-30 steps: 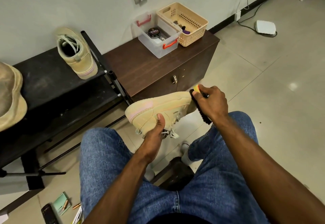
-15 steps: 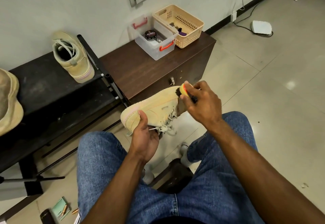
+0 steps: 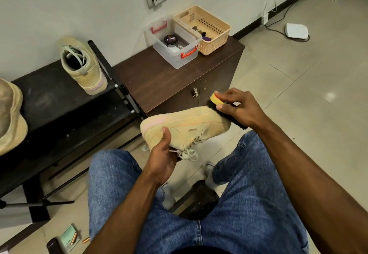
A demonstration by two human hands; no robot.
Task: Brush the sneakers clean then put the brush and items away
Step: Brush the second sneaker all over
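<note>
A tan suede sneaker point(image 3: 185, 127) lies on its side in the air above my knees, heel to the left, laces dangling. My left hand point(image 3: 163, 154) grips it near the heel, thumb on the upper. My right hand point(image 3: 239, 110) holds a brush point(image 3: 217, 104) with a yellow back and black bristles, and the bristles press on the sneaker's toe end. The second tan sneaker point(image 3: 83, 68) stands on the black rack point(image 3: 49, 102) at the left.
A dark wooden cabinet point(image 3: 159, 82) carries a clear box point(image 3: 175, 46) with a polish tin and a beige basket point(image 3: 203, 28). Another tan shoe point(image 3: 10, 118) shows at the left edge. Small items lie on the floor at bottom left. Tiled floor opens to the right.
The brush has swept along the toe end of the sneaker, up and back again. My left hand has tilted the sneaker slightly while keeping its grip near the heel.
</note>
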